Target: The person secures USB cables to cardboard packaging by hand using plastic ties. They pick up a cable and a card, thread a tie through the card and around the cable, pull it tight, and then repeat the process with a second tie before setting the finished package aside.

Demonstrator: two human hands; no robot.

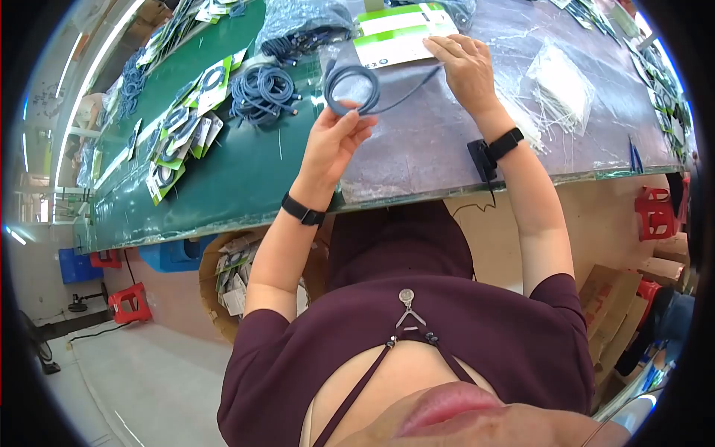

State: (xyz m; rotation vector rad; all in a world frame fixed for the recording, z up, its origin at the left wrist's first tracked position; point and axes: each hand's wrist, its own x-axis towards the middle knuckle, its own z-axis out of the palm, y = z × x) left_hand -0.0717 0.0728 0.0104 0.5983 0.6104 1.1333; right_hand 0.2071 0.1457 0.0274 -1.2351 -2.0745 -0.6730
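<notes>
A coiled blue-grey cable (328,88) is pinched at its lower edge by my left hand (340,141), above the table. One straight end of the cable runs right towards my right hand (468,68). My right hand lies with its fingertips on the right edge of a white and green card (395,46); the fingers are close together and pointing left. Whether they also touch the cable end is hidden. Behind the coil lies a plastic bag of dark cables (305,30), and left of it a bundle of blue cables (262,93).
Packaged cables on green cards (186,127) lie on the green table (253,175) at left. At right are a bag of white ties (560,86), a small black box (480,160) and blue cutters (635,155). A cardboard box (212,298) stands below the table's edge.
</notes>
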